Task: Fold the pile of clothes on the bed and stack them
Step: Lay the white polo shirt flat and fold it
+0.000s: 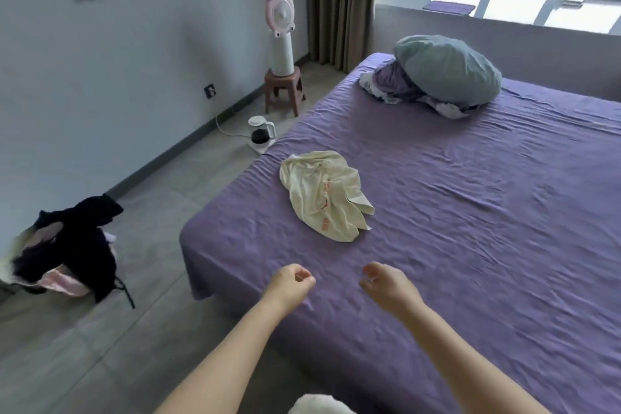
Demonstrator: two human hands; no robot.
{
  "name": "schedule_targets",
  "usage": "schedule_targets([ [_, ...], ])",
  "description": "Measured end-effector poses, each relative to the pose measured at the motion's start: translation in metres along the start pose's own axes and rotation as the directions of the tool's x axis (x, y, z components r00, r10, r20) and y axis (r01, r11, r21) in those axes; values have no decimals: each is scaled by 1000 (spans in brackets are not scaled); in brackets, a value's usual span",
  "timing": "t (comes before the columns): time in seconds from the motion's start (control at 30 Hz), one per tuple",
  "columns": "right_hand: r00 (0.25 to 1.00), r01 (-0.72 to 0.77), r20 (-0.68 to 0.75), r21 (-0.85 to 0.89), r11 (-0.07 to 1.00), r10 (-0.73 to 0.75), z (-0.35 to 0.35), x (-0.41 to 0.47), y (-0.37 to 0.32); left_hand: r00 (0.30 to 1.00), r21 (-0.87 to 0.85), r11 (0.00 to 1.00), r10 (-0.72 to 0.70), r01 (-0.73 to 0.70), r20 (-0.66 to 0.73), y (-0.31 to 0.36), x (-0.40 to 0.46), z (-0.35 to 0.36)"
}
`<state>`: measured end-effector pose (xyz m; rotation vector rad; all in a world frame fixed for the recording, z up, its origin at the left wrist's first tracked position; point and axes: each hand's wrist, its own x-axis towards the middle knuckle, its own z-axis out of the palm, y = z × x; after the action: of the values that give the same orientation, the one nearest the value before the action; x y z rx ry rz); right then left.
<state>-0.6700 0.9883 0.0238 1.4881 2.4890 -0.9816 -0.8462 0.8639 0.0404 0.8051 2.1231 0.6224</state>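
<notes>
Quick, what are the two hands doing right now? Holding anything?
Left hand: fingers loosely curled, holding nothing, above the bed.
Right hand: fingers loosely curled, holding nothing.

- A bed (470, 212) with a wrinkled purple sheet fills the right side.
- A crumpled cream garment (324, 193) lies near the bed's left edge.
- The left hand (292, 281) and right hand (386, 284) hover above the sheet, fingers loosely curled, holding nothing.
- A grey-blue pillow (447, 69) rests on bunched purple bedding (393, 82) at the far end.
- Dark clothes (70, 252) lie heaped on the floor, left.
</notes>
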Motion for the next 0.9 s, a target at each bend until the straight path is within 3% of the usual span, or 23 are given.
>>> schedule_targets([
  [0.33, 998, 56, 47, -170, 984, -48, 11, 98, -17, 997, 172, 982, -82, 81, -1, -47, 71, -60],
  [0.6, 992, -101, 60, -174, 980, 113, -7, 198, -13, 994, 204, 975, -104, 94, 40, -27, 172, -103],
  [0.9, 918, -382, 102, -33, 923, 384, 3, 287, 15, 955, 153, 988, -22, -25, 297, 24, 302, -51],
])
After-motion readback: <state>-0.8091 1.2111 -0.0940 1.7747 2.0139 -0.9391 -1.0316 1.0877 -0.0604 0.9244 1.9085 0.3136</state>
